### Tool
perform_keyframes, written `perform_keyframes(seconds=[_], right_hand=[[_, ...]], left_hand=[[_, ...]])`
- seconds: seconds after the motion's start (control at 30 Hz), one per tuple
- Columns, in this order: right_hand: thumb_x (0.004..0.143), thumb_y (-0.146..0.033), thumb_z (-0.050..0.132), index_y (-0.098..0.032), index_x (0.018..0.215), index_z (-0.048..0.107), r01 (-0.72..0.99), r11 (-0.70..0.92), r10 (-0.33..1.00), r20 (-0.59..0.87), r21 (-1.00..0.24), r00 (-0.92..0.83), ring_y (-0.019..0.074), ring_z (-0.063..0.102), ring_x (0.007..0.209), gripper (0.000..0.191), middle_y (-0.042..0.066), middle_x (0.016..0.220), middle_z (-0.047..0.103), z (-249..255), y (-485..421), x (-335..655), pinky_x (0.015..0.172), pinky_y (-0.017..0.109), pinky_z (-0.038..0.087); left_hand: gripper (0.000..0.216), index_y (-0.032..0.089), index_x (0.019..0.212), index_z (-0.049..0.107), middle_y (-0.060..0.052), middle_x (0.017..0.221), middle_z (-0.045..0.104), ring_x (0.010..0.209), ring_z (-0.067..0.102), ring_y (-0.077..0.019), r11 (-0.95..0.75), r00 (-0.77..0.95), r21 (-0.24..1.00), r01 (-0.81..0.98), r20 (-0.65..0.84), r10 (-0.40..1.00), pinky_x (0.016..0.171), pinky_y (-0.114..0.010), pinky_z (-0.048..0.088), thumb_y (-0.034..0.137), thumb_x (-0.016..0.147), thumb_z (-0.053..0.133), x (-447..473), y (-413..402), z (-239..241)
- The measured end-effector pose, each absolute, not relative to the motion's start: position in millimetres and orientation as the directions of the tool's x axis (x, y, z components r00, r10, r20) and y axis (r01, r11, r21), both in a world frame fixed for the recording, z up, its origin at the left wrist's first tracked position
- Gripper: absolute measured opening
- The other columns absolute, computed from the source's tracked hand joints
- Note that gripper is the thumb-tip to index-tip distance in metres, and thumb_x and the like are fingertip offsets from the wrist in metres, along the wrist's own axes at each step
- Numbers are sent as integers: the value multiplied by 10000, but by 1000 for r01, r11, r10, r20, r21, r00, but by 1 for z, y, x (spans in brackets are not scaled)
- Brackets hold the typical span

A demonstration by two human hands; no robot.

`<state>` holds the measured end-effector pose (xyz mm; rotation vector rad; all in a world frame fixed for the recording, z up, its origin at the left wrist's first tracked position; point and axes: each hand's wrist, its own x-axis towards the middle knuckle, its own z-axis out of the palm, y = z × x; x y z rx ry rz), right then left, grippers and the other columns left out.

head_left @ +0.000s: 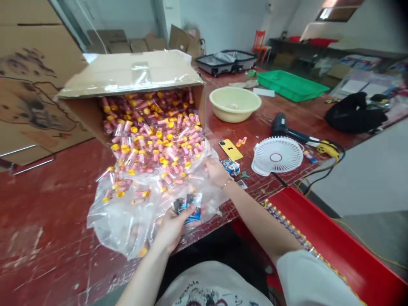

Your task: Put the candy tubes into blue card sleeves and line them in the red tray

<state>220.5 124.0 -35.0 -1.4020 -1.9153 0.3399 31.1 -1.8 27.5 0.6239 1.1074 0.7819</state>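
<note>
Apple logo on the yellow phone; on the white shirt, probably "Ensemble" in dark lettering

round white fan on a red counter, yellow phone, pale yellow bowl, green tray, open suitcase, orange chair
</note>
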Motion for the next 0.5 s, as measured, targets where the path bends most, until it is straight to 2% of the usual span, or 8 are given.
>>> perform_keyframes(seconds=[0.07,0.13,0.17,0.23,0.3,0.37,0.4,0.5], right_hand=[[752,-87,585,-150,760,531,704,397,911,347,-589,-224,213,531,921,84,59,803,574,-41,145,218,914,427,417],[767,-124,608,-149,755,561,676,431,901,322,-598,-290,211,542,910,55,58,798,587,-40,146,225,912,427,420],[783,-146,602,-149,806,593,658,453,891,323,-601,-318,212,545,924,25,65,841,599,-37,141,230,911,421,427],[846,-210,557,-153,986,627,583,485,873,325,-652,-363,193,557,916,167,77,943,598,-25,122,240,867,382,465],[917,-283,484,-173,1113,616,435,472,866,309,-767,-394,142,562,802,261,69,967,571,-8,99,245,720,301,506],[934,-315,483,-196,1146,615,264,407,871,285,-874,-399,107,539,720,277,58,966,554,11,78,246,592,241,484],[922,-309,517,-203,1147,611,187,372,880,281,-909,-384,104,541,731,266,54,967,558,19,69,244,591,233,481],[839,-271,654,-215,1106,536,6,303,917,290,-953,-275,128,577,851,298,36,947,594,39,55,236,734,277,508]], left_hand=[[493,74,1055,614,-165,1065,638,917,644,-244,583,243,770,-260,-532,811,681,-293,567,370,693,773,25,-3,29],[476,89,1052,624,-158,1040,647,900,647,-236,596,268,753,-280,-535,801,673,-289,562,372,698,769,20,-4,29],[460,96,1037,633,-154,1030,650,888,649,-232,597,283,749,-288,-529,800,672,-287,559,372,695,771,18,-4,28],[427,101,973,656,-142,983,660,857,651,-227,587,297,751,-302,-511,807,668,-284,551,369,667,790,17,-3,24],[401,94,902,676,-125,890,667,797,648,-214,559,281,769,-309,-487,827,652,-278,540,358,631,812,17,-1,18],[366,83,833,684,-101,784,655,717,630,-186,522,264,798,-301,-456,850,617,-258,520,350,620,817,18,1,12],[354,82,815,683,-89,752,645,683,615,-169,505,259,812,-293,-441,859,601,-246,509,346,620,817,19,1,9],[352,93,843,674,-64,752,629,655,583,-135,473,257,840,-267,-411,875,601,-225,494,332,626,814,20,3,5]])
